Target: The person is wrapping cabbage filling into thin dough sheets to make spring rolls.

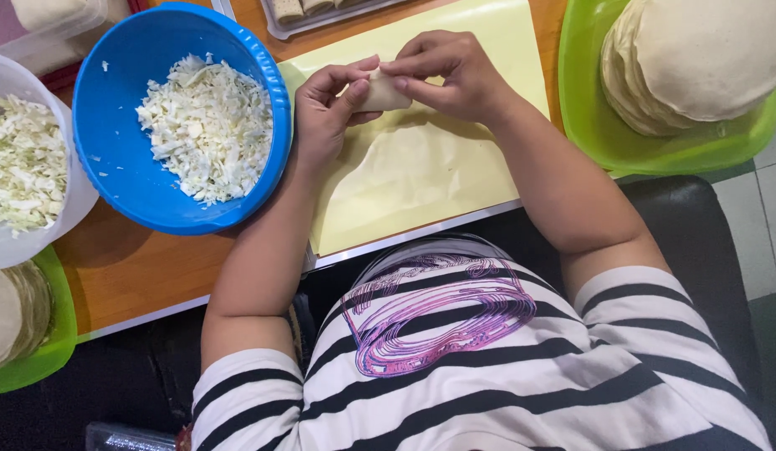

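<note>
Far left, on the wooden table [146,276]: a white bowl [37,242] heaped with pale shredded cabbage [16,163], and below it a green tray [37,363] carrying a stack of thin round wrappers [8,313]. Next along, a big blue bowl [129,192] with a mound of chopped white cabbage [208,125] inside, its rim just beside the left forearm. Then centre stage: left hand [325,113] curled in, thumb and fingertips closed narrowly on the left end of a small pale roll of dough wrapper [381,93]. Right hand [451,75] pressed in from the other side, fingers bent and pinched tight over the top and right end of the same roll. Roll held between both hands, raised just above a yellow sheet [488,33] spread on the table. Under the hands, flat on that sheet, one round wrapper [413,171] laid out. At the top edge, a clear tray [321,12] with pale blocks, only partly in view. Far right, a second green tray [655,154] bearing a tall stack of round wrappers [697,58]. Down below, a black-and-white striped shirt [488,384] with a purple print.
</note>
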